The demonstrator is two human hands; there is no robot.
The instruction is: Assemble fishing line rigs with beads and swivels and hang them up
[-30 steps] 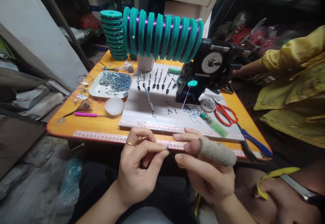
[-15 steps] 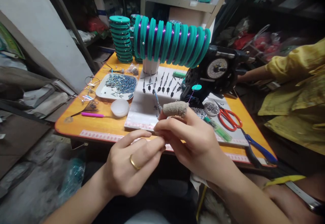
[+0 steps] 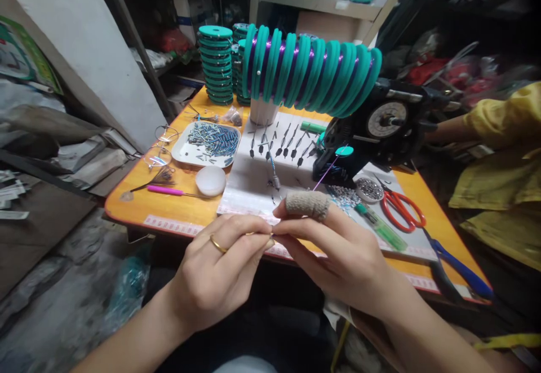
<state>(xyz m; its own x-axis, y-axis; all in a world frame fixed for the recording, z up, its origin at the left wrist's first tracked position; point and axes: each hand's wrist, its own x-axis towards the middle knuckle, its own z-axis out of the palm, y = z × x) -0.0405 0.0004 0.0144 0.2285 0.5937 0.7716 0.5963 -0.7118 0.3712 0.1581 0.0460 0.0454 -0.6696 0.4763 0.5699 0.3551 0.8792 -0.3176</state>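
My left hand [image 3: 224, 266], with a gold ring, has its thumb and fingers pinched together just beyond the table's front edge. Against its fingertips, my right hand [image 3: 346, 249] is pinched too. Whatever lies between them is too small to make out. A knitted grey sleeve [image 3: 307, 205] covers one right finger. A purple line [image 3: 326, 174] slants from a small teal disc [image 3: 344, 151] down towards that finger. On the white board [image 3: 249, 184] behind the hands lie a blue-and-silver beaded piece [image 3: 274, 177] and a row of small dark-tipped pieces [image 3: 286, 150].
Teal spools [image 3: 313, 71] wound with purple line sit on a black machine [image 3: 372, 131]. Left are a white tray [image 3: 180, 160] of small rods, a round white lid [image 3: 210, 180] and a pink-handled tool [image 3: 164, 191]. Right are red scissors [image 3: 401, 212], blue-handled pliers [image 3: 462, 271] and a person's yellow sleeve [image 3: 507, 111].
My fingertips have come together more closely, with the left fingers straighter and pinched against the right. The whole view has shifted, so the table sits further right.
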